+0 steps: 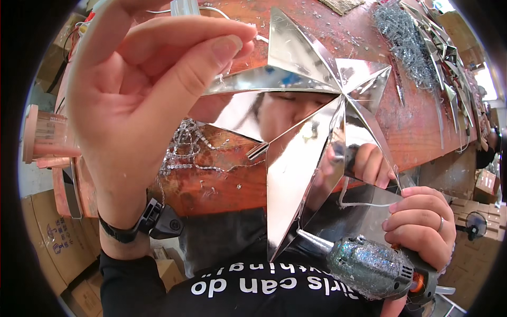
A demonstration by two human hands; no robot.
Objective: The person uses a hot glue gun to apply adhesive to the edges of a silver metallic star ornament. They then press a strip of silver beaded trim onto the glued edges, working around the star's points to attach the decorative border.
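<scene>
Up and left of my right hand [425, 227], which is wrapped around the glue gun [369, 267], sits the star [296, 166]; the gun seems angled so its nozzle [317, 242] reaches the lowest point. Above the bead chain [184, 145], my left hand [150, 90] pinches narrowly, perhaps raised for clearance; whether it holds a strand, I can't tell.

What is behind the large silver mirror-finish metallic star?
Around the star, a red-brown wooden tabletop shows, with a tangled clear beaded strand to the left. Whatever lies directly behind the star is covered and cannot be seen.
</scene>
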